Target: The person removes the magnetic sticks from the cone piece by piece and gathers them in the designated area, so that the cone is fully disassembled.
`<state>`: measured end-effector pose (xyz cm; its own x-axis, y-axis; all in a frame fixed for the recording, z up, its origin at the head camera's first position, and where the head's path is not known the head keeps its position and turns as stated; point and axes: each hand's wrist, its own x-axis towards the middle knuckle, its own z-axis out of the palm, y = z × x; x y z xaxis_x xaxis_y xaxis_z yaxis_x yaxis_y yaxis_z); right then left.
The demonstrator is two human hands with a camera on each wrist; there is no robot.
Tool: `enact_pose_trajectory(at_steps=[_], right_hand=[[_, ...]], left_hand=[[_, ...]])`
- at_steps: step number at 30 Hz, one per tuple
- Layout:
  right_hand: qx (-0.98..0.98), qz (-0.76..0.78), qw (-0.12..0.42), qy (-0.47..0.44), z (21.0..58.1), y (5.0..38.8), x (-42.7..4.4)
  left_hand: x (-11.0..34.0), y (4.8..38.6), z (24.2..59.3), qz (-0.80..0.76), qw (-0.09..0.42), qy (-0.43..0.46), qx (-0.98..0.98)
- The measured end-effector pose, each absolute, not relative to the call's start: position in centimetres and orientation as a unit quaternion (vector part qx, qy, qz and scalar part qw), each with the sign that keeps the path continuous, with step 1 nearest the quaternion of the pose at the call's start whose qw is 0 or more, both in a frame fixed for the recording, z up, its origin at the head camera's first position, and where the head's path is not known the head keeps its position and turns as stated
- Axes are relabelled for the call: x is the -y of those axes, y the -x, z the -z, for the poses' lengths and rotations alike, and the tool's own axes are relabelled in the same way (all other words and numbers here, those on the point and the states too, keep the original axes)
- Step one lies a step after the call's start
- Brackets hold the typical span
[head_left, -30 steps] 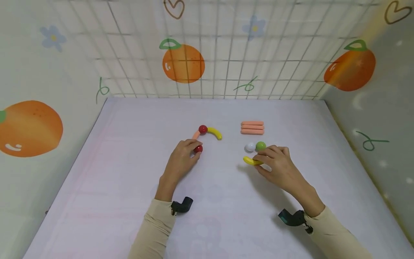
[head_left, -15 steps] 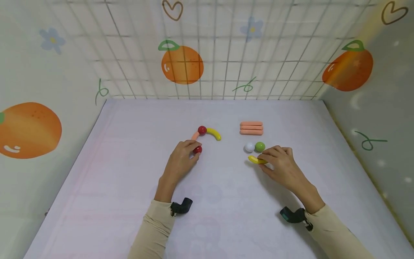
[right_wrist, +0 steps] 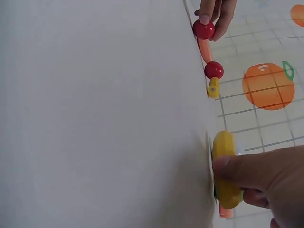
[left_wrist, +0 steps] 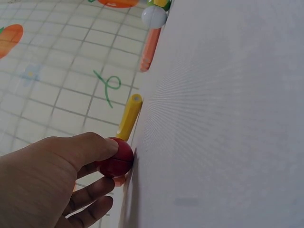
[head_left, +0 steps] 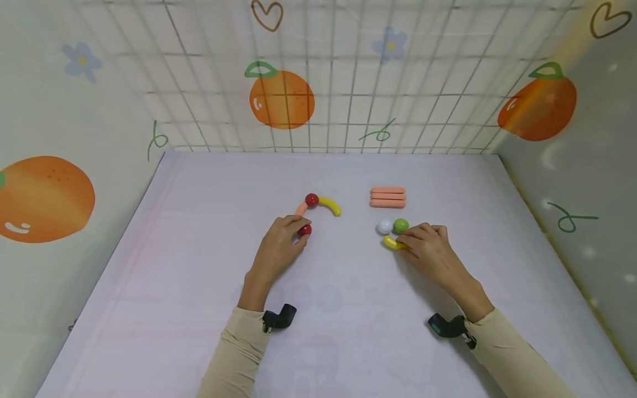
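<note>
My left hand (head_left: 280, 246) pinches a red ball (head_left: 304, 230); the left wrist view shows thumb and fingers around that ball (left_wrist: 117, 159). Behind it a pink stick (head_left: 301, 208) leads up to a second red ball (head_left: 312, 200), which adjoins a curved yellow piece (head_left: 330, 206). On the right, my right hand (head_left: 432, 251) holds another curved yellow piece (head_left: 391, 242) low over the table, just in front of a white ball (head_left: 385, 226) and a green ball (head_left: 401, 225). In the right wrist view the thumb lies across this yellow piece (right_wrist: 223, 142).
Three pink sticks (head_left: 388, 197) lie side by side behind the white and green balls. The pale table (head_left: 199, 182) meets a back wall (head_left: 338, 72) with a grid and printed oranges, and side walls stand left and right.
My right hand has carried its yellow piece a little right and then slightly back, nearer the two balls. My left hand has kept its pinch on the red ball and stayed in place.
</note>
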<state>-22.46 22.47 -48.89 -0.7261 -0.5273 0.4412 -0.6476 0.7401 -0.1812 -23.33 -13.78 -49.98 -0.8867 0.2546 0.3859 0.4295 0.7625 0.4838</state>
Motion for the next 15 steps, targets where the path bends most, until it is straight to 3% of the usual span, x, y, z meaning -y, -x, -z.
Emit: enact_pose_trajectory(at_steps=[15], right_hand=[[0.92, -0.161, 0.171, -0.313, 49.33, 23.0, -22.26]], left_hand=[[13.76, 23.32, 50.0, 0.285, 0.153, 0.188, 0.927]])
